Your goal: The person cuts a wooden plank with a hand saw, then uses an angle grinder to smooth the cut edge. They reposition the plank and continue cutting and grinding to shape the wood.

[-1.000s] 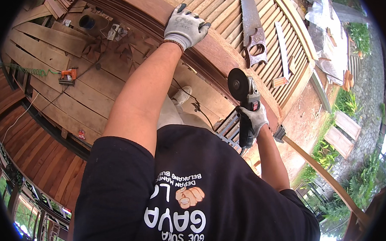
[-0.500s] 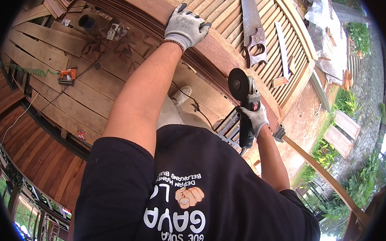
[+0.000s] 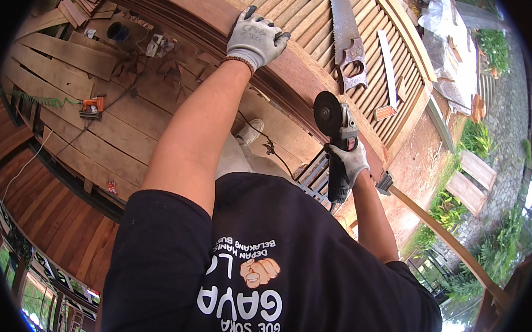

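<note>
My left hand, in a grey-white glove with dark fingertips, rests on the broad wooden rail of a louvred panel. Its fingers are apart, and their undersides are hidden. At the right, my gloved right hand is wrapped around the body of an angle grinder. The grinder's dark round disc points up and away from me, close to the rail's near side. I cannot tell whether the disc touches the wood or is spinning.
A handsaw and a pale straight strip lie on the slats. An orange nail gun with a green coiled hose sits on the plank floor at left. A dark cord trails near my shoe.
The grinder and my right hand have shifted up very slightly. My left hand stays on the rail.
</note>
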A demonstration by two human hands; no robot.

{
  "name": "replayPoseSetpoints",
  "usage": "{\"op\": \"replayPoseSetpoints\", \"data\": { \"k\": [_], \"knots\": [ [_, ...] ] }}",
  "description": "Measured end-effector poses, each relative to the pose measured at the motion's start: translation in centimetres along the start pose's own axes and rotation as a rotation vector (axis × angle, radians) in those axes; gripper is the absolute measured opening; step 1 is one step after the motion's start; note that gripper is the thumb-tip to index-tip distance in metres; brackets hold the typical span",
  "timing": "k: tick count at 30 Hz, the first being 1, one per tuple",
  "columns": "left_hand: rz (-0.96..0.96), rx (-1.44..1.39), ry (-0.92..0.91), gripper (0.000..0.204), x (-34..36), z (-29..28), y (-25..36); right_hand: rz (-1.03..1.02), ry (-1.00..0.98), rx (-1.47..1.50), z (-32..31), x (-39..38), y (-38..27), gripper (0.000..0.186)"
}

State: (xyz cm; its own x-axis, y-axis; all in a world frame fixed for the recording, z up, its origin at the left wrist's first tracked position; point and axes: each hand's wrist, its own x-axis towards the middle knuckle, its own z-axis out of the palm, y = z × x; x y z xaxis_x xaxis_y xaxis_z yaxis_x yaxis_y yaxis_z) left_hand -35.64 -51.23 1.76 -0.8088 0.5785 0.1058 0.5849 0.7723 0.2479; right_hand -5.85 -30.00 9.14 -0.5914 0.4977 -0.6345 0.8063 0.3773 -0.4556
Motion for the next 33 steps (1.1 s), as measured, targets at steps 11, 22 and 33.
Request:
{"op": "replayPoseSetpoints", "data": {
  "k": [11,22,33],
  "knots": [
    [0.002,0.010,-0.022,0.044,0.1,0.1,0.0,0.000,0.007,-0.002,0.1,-0.3,-0.4,0.052],
    [-0.007,-0.012,-0.046,0.043,0.1,-0.3,0.1,-0.080,0.057,-0.017,0.4,0.1,1.3,0.057],
    [-0.012,0.003,-0.022,0.045,0.1,0.1,0.1,0.048,-0.028,0.086,-0.1,0.6,-0.7,0.052]
  ]
}}
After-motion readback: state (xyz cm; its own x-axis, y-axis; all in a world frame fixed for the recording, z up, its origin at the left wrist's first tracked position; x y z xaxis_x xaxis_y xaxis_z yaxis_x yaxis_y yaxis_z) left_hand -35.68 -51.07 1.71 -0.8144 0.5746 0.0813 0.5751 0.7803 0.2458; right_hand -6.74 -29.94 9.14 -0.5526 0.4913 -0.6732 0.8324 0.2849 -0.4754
